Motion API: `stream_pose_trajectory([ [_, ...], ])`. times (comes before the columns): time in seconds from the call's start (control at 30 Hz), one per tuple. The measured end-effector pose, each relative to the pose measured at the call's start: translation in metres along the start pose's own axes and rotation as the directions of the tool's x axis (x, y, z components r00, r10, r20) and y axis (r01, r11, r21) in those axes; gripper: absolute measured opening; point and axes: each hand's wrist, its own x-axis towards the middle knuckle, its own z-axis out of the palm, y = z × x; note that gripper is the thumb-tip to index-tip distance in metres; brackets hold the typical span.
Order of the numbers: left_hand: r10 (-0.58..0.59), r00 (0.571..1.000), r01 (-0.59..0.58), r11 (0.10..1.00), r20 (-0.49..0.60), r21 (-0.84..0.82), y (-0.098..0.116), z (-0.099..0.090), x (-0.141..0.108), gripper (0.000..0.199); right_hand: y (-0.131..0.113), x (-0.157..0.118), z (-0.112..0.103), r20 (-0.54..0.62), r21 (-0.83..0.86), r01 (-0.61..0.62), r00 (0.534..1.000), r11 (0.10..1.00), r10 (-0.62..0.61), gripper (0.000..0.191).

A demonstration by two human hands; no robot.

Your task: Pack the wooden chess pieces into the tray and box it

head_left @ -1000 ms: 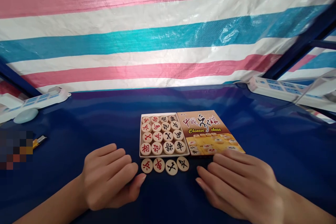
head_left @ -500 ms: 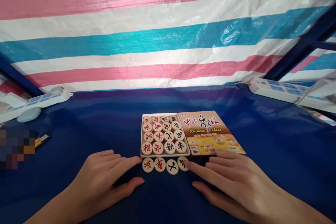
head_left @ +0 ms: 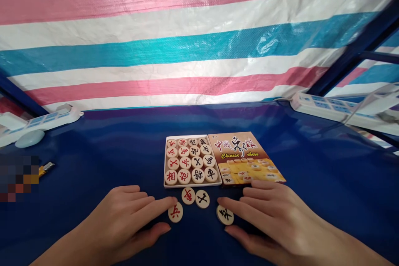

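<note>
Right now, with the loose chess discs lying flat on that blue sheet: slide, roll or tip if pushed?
Likely slide. The black-marked disc at the right hand fingertip lies flat, as does the red-marked disc by the left hand. The blue tabletop looks glossy, so probably low friction. Rolling seems unlikely unless stood on edge. They look rigid and light.

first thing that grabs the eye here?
Two hands low on the blue table: the left hand fingers a red-marked disc, the right hand a black-marked disc. Two more discs lie between them, before a tray of chess pieces and its printed lid. A pink, white and blue striped tarp fills the back.
</note>
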Motion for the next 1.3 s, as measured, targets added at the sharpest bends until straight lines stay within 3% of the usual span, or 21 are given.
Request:
stream_pose_trajectory([
  [0.2,-0.015,1.000,0.014,0.998,-0.019,-0.062,0.002,-0.002,0.001,0.034,-0.002,-0.003,-0.001,-0.015,0.018,0.002,1.000,1.000,-0.002,0.027],
  [0.4,-0.047,0.998,0.051,0.990,0.039,-0.131,0.005,0.000,0.007,0.034,-0.003,-0.004,0.000,0.088,0.083,-0.040,0.996,0.996,0.033,0.016],
  [0.53,-0.049,0.999,0.051,0.989,0.018,-0.141,0.009,0.004,0.006,0.030,-0.003,-0.002,0.001,-0.022,0.076,-0.002,1.000,0.997,0.003,0.019],
  [0.63,-0.059,0.995,0.047,0.989,-0.078,-0.138,0.013,0.004,0.008,0.029,-0.005,0.004,-0.001,-0.120,0.089,-0.004,0.993,0.996,0.015,0.022],
  [0.73,-0.036,0.973,0.030,0.999,-0.227,-0.028,0.014,-0.004,0.023,0.028,-0.006,0.019,-0.006,-0.166,0.114,-0.003,0.986,0.993,0.022,0.027],
  [0.83,0.006,0.929,0.035,0.994,-0.370,0.105,0.009,-0.012,0.049,0.029,0.001,0.041,-0.011,-0.218,0.090,0.027,0.976,0.996,-0.007,0.033],
  [0.93,-0.066,0.884,0.121,0.989,-0.462,0.089,0.003,-0.012,0.070,0.025,0.011,0.058,-0.009,-0.298,0.049,-0.073,0.951,0.996,0.084,0.035],
  [1.07,-0.143,0.855,0.177,0.984,-0.498,0.021,0.000,-0.001,0.073,0.022,0.017,0.063,0.003,-0.332,0.147,-0.160,0.922,0.976,0.201,0.034],
  [1.3,-0.043,0.844,0.037,0.999,-0.534,-0.022,0.010,-0.002,0.061,0.034,0.011,0.054,0.006,-0.316,0.102,-0.104,0.940,0.989,0.132,0.028],
])
